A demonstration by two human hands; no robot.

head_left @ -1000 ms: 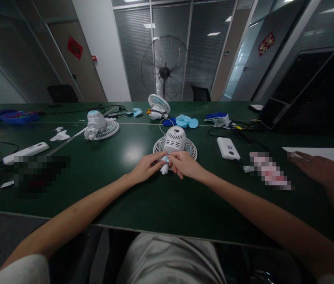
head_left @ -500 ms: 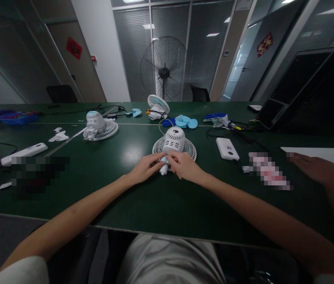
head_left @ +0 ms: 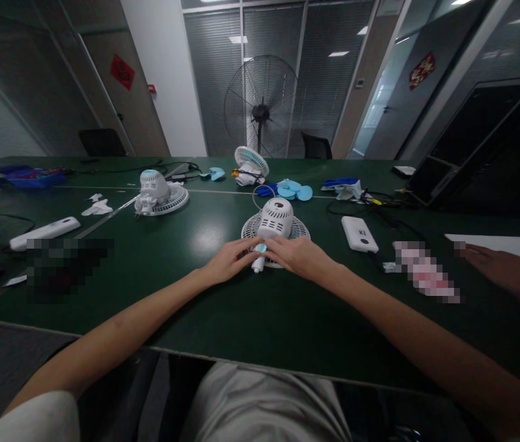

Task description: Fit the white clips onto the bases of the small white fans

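Note:
A small white desk fan (head_left: 275,219) lies face down on the green table (head_left: 260,319), its motor housing up and its grille flat on the surface. My left hand (head_left: 228,261) and my right hand (head_left: 299,256) meet at the fan's near side. Both pinch the white stem with a light-blue piece (head_left: 260,256) that sticks out toward me. The fingers of each hand are closed on that part.
Two more small fans (head_left: 161,192) (head_left: 250,166) lie further back, with loose blue fan blades (head_left: 293,190) near them. A white power bank (head_left: 360,234) sits right of my hands, a white remote-like bar (head_left: 44,232) at the left. Another person's hand (head_left: 501,265) rests at the right. A large pedestal fan (head_left: 260,107) stands behind the table.
My hands stay on the fan's stem with only slight finger shifts. The view has shifted a little.

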